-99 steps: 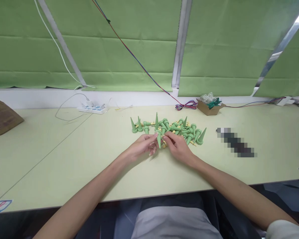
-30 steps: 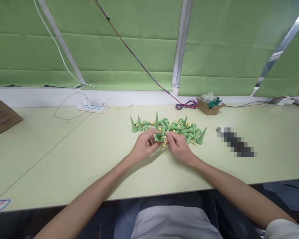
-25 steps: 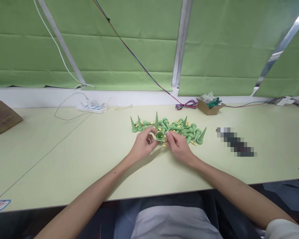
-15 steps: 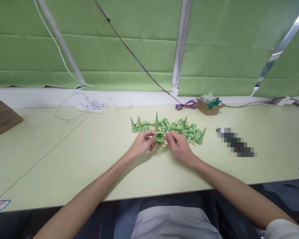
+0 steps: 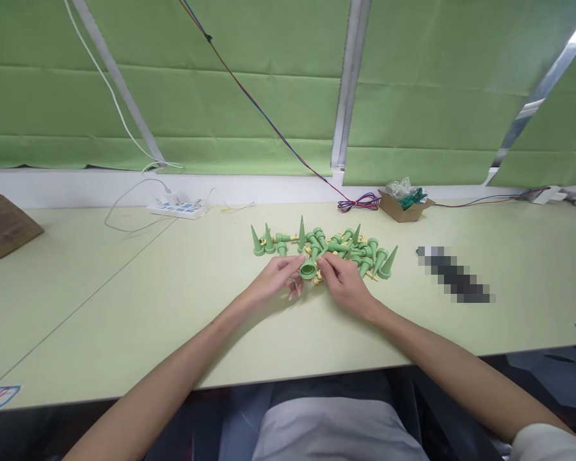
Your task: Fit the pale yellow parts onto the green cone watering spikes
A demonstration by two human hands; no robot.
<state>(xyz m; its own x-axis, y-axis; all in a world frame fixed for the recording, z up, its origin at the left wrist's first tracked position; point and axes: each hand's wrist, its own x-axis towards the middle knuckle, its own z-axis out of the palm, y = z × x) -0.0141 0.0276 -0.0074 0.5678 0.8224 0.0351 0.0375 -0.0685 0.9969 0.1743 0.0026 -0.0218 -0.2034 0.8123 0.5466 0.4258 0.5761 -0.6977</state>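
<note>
Pinching one green spike [image 5: 308, 269] from its left side, the left hand [image 5: 276, 276] has it grasped just above the bench, the wide hollow end toward the wearer. Half a second ago that mouth faced the camera nearly square on; now it slants downward, more of the outer wall shows above it, and the left thumb lies straighter against the side. The right hand [image 5: 342, 275] has barely shifted, its fingers bent close at the spike's right; what they hold, if anything, is hidden. Together this suggests the piece is being turned about in the grip, with the work on it unfinished. Small yellow pieces [image 5: 317, 280] lie just right of the grip and a little below. Directly beyond, and out to the right, green spikes [image 5: 366, 266] crowd together, with others upright to the left, so room on that far side looks tight. Nearer than the grip, the bench [image 5: 288, 346] is bare down to its front edge, well apart from the hands; wide open surface also runs left. Right of the grip, past the heap, a dark blurred strip [image 5: 454, 275] bounds the free space, and a cardboard box [image 5: 403, 209] stands farther back.
</note>
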